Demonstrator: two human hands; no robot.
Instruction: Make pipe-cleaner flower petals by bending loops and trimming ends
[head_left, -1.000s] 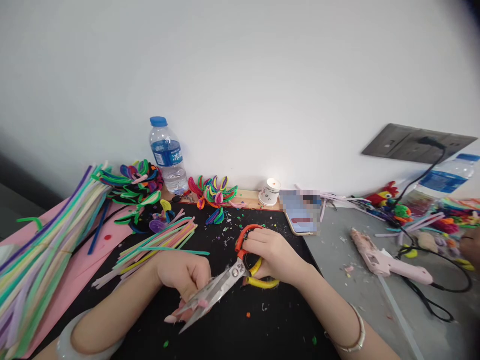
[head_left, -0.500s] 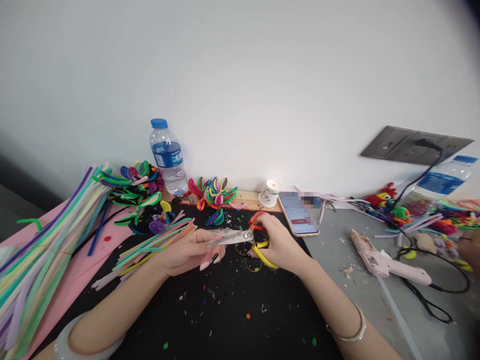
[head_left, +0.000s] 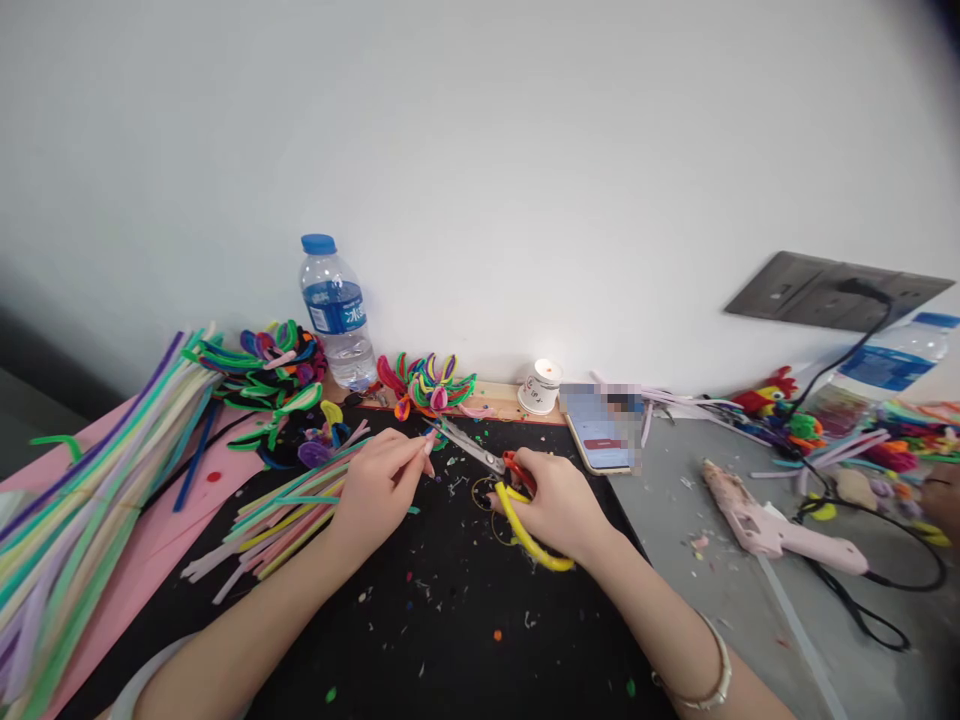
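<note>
Scissors point(head_left: 489, 461) with one red and one yellow handle are in my right hand point(head_left: 559, 505), their blades partly apart and pointing up and left. Near the blade tips, my left hand point(head_left: 382, 485) has thumb and forefinger pinched together; what they hold, if anything, is too small to make out. Under both hands lies a black mat point(head_left: 450, 650) with scattered fuzz and scraps. Pastel pipe cleaners point(head_left: 285, 525) lie beside and partly behind my left hand.
A water bottle point(head_left: 337, 320), colourful pipe-cleaner pieces point(head_left: 431, 385), a white paper cup point(head_left: 540, 388) and a phone point(head_left: 600, 430) stand or lie along the wall. Long pipe cleaners point(head_left: 97, 520) are at left; a pink glue gun point(head_left: 780, 530) with a cable is at right.
My left hand has moved up and turned, its fingers now pinched. The scissors' blades have opened, their tips have swung upward, and the yellow handle has spread away from the red one.
</note>
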